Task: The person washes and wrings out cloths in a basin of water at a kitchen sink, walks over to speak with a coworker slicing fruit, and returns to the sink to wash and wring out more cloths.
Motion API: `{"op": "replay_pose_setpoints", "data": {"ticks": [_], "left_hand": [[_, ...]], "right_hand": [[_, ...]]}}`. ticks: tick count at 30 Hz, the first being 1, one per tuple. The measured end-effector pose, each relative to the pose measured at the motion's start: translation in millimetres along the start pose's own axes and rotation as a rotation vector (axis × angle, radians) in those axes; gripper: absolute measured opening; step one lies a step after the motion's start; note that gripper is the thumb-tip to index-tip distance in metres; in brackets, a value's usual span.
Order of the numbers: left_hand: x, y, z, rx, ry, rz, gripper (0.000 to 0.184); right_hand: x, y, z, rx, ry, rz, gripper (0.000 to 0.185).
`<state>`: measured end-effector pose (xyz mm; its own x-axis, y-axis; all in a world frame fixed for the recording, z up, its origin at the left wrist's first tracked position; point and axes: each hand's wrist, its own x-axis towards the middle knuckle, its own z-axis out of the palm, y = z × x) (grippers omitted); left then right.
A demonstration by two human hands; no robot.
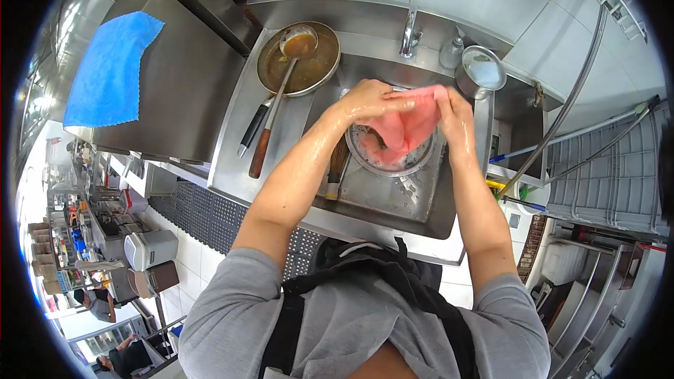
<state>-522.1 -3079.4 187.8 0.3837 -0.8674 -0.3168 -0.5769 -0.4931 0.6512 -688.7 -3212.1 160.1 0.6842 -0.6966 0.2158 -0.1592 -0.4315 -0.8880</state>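
A wet pink cloth point(414, 123) hangs between my two hands above a round metal bowl point(397, 172) of sudsy water in the sink. My left hand point(372, 100) is closed on the cloth's upper left edge. Pinching its upper right corner is my right hand point(456, 116). The lower end of the cloth dips into the bowl. Both forearms look wet. Beside the bowl, under my left forearm, lies a brush-like tool with a wooden handle point(337, 168), partly hidden.
Left of the sink point(421, 200) sits a frying pan point(270, 63) with brown liquid and a ladle point(281, 91). A faucet point(410, 35), a pump bottle point(452, 50) and a metal pot point(481, 74) stand behind. A blue cloth point(112, 70) drapes over the steel cabinet at left.
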Motion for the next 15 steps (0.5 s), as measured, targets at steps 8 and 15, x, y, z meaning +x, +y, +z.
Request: {"op": "replay_pose_setpoints", "data": {"ticks": [8,15], "left_hand": [[12.1,-22.6,61.0,-0.929,0.192,0.288,0.038],[2.5,-20.5,55.4,-0.680,0.207,0.135,0.023]], "right_hand": [[26.1,-109.3,8.3,0.107,-0.113,-0.225,0.027],[43.4,-167.9,-39.0,0.610,0.209,-0.236,0.022]]}}
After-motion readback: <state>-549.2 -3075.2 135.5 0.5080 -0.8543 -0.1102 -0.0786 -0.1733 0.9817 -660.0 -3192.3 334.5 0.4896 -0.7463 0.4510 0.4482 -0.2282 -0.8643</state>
